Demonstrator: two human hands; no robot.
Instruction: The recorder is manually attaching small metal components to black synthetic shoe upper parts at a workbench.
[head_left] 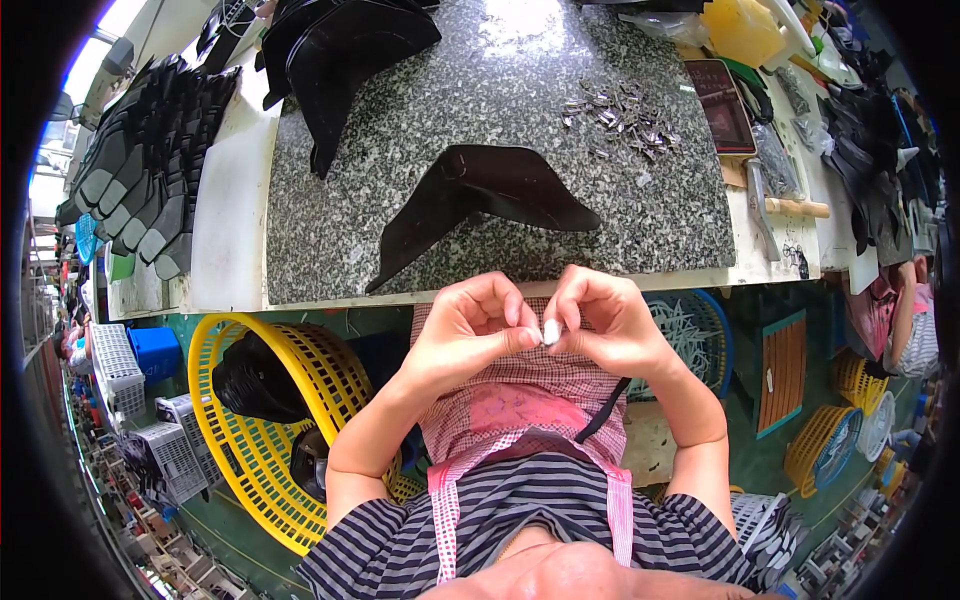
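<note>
Just off the near edge of the granite-topped table [330, 245], my two hands meet fingertip to fingertip. My right hand [605, 322] is closed in a pinch, with a small white piece [551, 331] at its fingertips; whether this is a loose bit or a wrap on a finger is unclear. Thumb and forefinger of my left hand [478, 325] are pinched too, right beside the white piece. What they grip is too small to make out. Beyond both hands lies a dark, curved, boomerang-shaped shoe-upper piece [475, 190], flat on the granite and untouched.
Small metal pieces [630, 120] lie scattered at the table's far right, near a framed dark tablet [722, 108] and a hammer [762, 205]. Black cut pieces [345, 60] are stacked at far left, overlapping ones [150, 160] beyond. A yellow basket [215, 420] stands below left.
</note>
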